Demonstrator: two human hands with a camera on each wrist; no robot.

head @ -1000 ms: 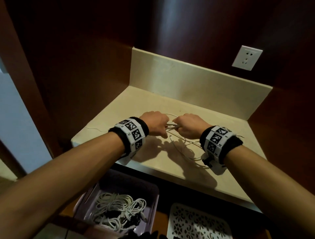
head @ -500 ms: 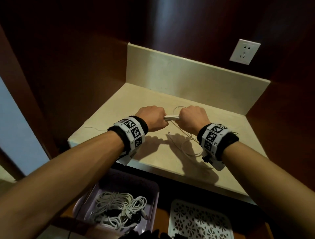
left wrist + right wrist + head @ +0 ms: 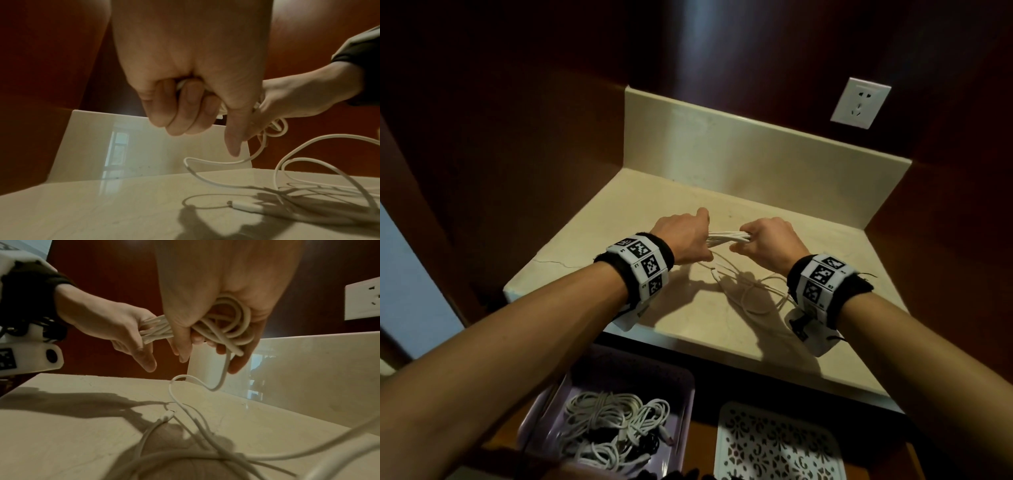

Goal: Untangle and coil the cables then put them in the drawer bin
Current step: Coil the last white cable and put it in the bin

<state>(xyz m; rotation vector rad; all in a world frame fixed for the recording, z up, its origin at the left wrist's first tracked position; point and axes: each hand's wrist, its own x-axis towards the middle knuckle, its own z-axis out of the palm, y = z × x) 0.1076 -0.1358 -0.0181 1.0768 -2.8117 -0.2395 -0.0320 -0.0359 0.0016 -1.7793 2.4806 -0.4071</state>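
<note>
Room: dark red-brown wood panels enclose the alcove on three sides.
Counter [image 3: 722, 335]: cream stone with a raised backsplash [image 3: 739, 150] at 12 o'clock; hairline crack at 9 o'clock.
Purple bin [image 3: 681, 394]: at 7 o'clock below the counter edge, holding coiled white cables.
White perforated tray [image 3: 777, 445]: at 5 o'clock.
Wall socket [image 3: 860, 102]: at 1 o'clock.
Cable [image 3: 726, 237]: bundled strands between both fists above the counter's middle; loose tail lies on the stone.
Left hand [image 3: 683, 241]: curled tight round one bundle end.
Right hand [image 3: 768, 241]: fingers wrapped round the coiled loops.
</note>
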